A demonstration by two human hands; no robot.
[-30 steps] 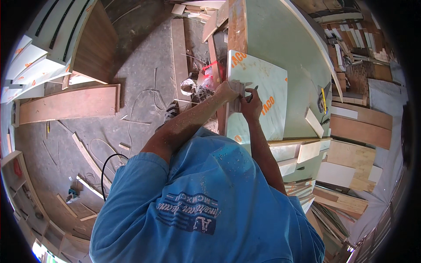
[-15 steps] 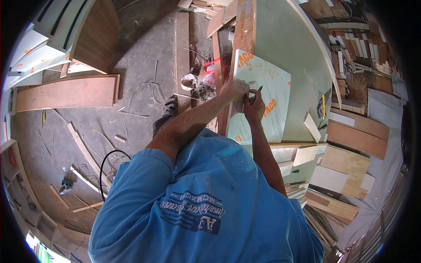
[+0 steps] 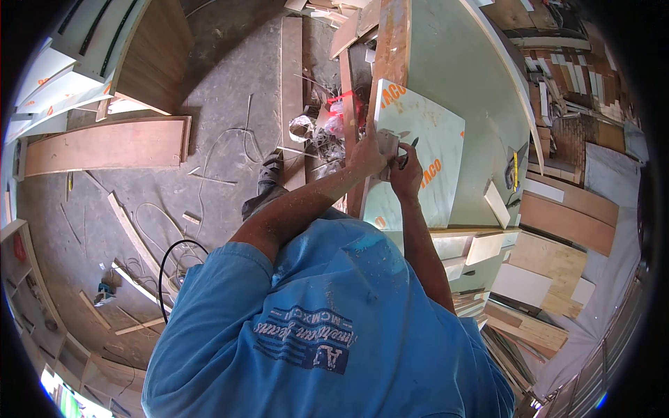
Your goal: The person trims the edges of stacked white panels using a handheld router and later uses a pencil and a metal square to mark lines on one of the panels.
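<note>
A pale panel with orange printing lies on a larger grey-green board. My left hand is at the panel's left edge, with one finger stretched along that edge. It grips a small, flat, brownish block that overlaps the panel's edge. Beside it, my right hand is closed around a dark, slim, pen-like tool, its tip pointing up and away from me. Part of that tool is hidden by my fingers, so its exact kind is unclear.
A yellow-and-black tool and a wood offcut lie on the board at right. Long planks, cables and scraps cover the floor at left. A curved wooden panel lies farther left. Stacked boards stand at right.
My left hand has slid slightly back toward me and left, showing more of the block, and a finger now extends along the panel edge. My right hand has barely moved.
</note>
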